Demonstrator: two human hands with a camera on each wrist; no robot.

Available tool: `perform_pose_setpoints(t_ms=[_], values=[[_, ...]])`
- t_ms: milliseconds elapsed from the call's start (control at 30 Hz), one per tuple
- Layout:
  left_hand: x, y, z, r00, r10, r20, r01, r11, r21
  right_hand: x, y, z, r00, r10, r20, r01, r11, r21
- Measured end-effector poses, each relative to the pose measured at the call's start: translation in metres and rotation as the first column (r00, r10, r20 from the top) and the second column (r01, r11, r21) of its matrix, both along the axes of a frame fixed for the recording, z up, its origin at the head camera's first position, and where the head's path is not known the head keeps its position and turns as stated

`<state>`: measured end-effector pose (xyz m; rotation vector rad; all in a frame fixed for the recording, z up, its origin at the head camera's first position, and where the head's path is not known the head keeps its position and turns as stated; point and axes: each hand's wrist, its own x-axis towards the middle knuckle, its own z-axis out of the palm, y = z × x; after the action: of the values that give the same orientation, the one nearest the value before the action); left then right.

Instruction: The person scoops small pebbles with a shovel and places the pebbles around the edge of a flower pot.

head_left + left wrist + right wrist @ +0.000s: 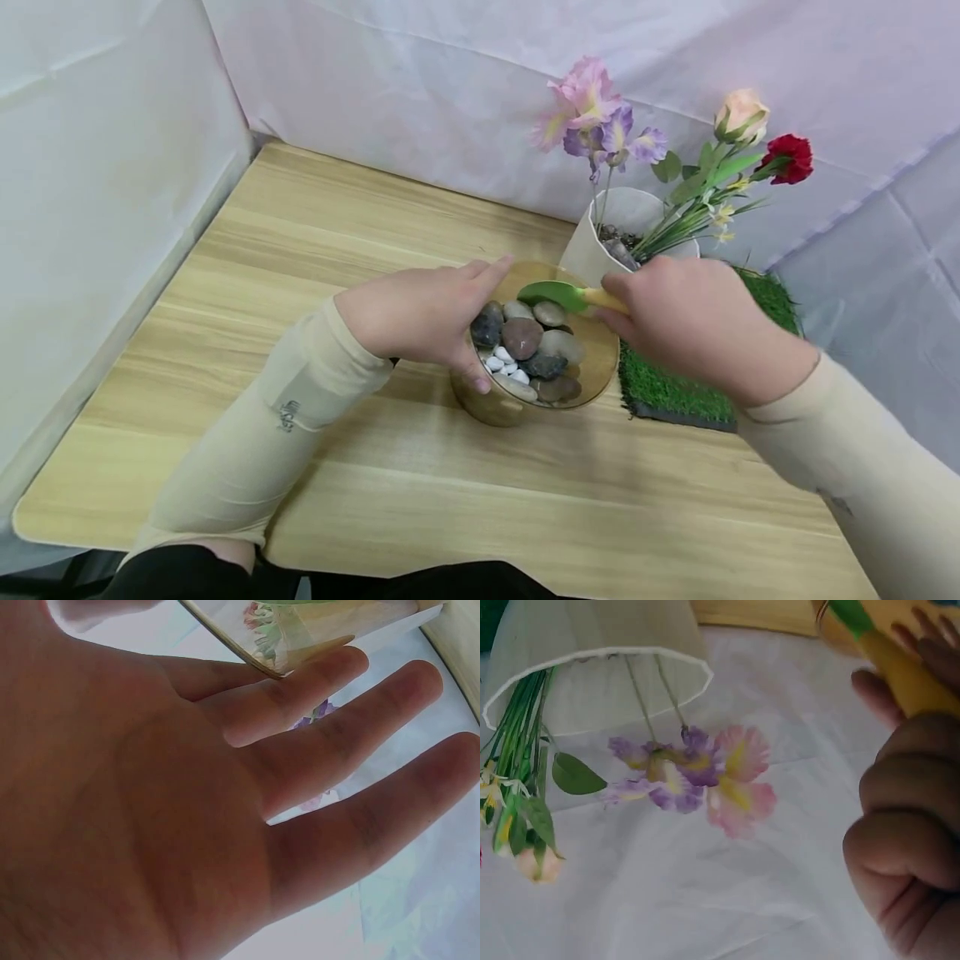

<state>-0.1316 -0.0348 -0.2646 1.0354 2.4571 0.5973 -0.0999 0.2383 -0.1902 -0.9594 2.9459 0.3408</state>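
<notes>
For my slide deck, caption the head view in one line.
Left hand touches an amber bowl of stones; right hand grips a small trowel.

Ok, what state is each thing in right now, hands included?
See-through bowl: open-topped, stones inside.
Stones: loose, mixed sizes, piled together.
Trowel: held by its handle, blade over the bowl; contact with stones unclear.
Left hand: spread round the bowl's side, fingers straight.
Right hand: curled round the trowel's handle.
White pot: upright, holding flowers.
Flowers: some upright, some leaning out.
Grass mat: lying flat.
</notes>
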Motion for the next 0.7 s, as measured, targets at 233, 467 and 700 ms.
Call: perform_pose_setpoints(t_ms=[233, 467, 700], values=[[0.001, 0.000, 0.003, 1.000, 0.006, 0.018, -0.006, 1.000, -0.001, -0.028, 0.006, 0.005, 0.977, -0.065, 0.204, 0.065, 0.998, 0.004], [0.001, 0.002, 0.004, 1.000, -0.003, 0.017, 0.003, 1.000, 0.010, -0.032, 0.003, 0.007, 0.978, -0.075, 0.196, 0.062, 0.996, 0.070], [0.002, 0.002, 0.002, 1.000, 0.002, 0.023, -0.003, 0.999, 0.034, -0.038, -0.013, 0.009, 0.975, -0.048, 0.217, 0.018, 0.990, 0.137]])
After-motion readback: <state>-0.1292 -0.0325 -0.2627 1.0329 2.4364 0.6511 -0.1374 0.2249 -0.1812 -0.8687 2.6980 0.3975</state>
